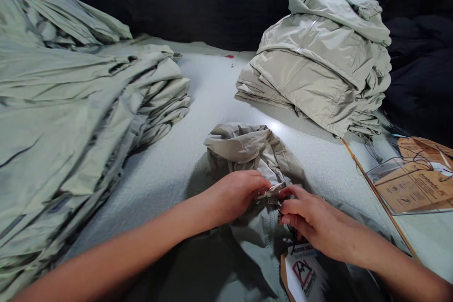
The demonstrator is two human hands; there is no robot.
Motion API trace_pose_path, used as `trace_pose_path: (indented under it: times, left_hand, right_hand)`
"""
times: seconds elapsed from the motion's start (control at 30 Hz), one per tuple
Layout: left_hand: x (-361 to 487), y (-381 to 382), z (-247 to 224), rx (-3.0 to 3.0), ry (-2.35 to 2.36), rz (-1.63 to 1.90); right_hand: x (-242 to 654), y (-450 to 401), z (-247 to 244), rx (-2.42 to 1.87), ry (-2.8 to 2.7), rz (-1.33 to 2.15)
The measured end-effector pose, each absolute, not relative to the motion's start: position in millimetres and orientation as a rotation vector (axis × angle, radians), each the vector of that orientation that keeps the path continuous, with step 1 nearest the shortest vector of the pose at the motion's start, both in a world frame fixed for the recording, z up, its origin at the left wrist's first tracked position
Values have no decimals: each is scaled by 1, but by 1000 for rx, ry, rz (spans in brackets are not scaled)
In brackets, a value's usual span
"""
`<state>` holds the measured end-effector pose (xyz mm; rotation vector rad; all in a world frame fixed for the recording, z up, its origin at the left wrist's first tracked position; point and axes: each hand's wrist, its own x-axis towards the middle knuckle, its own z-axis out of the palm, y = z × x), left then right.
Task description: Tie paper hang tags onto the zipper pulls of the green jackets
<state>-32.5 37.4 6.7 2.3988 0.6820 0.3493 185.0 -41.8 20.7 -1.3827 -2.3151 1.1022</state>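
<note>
A grey-beige jacket (244, 146) lies in front of me, its hood or collar end pointing away. My left hand (240, 193) pinches fabric at the jacket's neck, beside a small pale label (275, 188). Close by on the right, my right hand (307, 214) has its fingers curled together at the same spot. A dark cord (293, 238) runs down from under those fingers to a white and brown hang tag (304, 273) with a red and black logo. The exact grip of the right fingertips is partly hidden.
Stacked grey-green jackets (88, 99) fill the left side of the pale table (208, 80). Another jacket pile (318, 52) stands at the back right. Brown hang tags (414, 186) lie in a clear holder, right of an orange-brown strip (378, 193). Dark fabric (212, 0) hangs behind.
</note>
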Motion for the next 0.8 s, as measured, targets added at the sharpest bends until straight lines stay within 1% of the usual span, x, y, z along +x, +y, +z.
trace_pose_path:
  times: [0.13,0.27,0.43,0.5,0.67,0.8]
  left_hand:
    - [-33,39,5,2396,703,299]
    - [-34,37,9,2409,726,227]
    - [-32,27,23,2453,1047,-1]
    - [-32,24,30,2430,1062,-41]
    - [-36,29,37,2222,785,193]
    - [-38,35,26,2145,854,299]
  right_hand:
    - [182,-44,19,-1388,-2347,1027]
    - [182,-46,22,-1400,-2371,1025]
    - [185,-41,22,-1266,-2416,1070]
    - [187,-37,22,-1182,-2430,1105]
    - [192,-35,29,-1114,-2416,1172]
    - [193,-46,47,-1194,-2442,1148]
